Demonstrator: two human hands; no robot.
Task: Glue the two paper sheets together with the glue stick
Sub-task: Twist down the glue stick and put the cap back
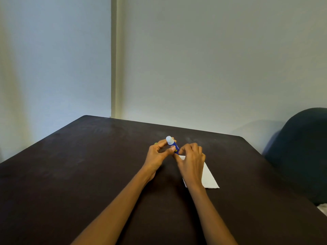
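Holding: your left hand point(158, 155) pinches the glue stick point(172, 144), tilted, white cap up.
Right hand point(192, 160): fingers curled at its lower end.
Paper point(209, 177): beneath your right wrist.
Surface: dark table point(88, 165), plain wall point(212, 59) behind.

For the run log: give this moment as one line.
glue stick: held in both hands, cap on | left hand | right hand | paper: on table

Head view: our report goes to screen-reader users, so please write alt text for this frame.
Two bare hands hold a blue glue stick with a white cap above a dark table; the left hand grips its body, the right hand its lower end. White paper lies under the right wrist.
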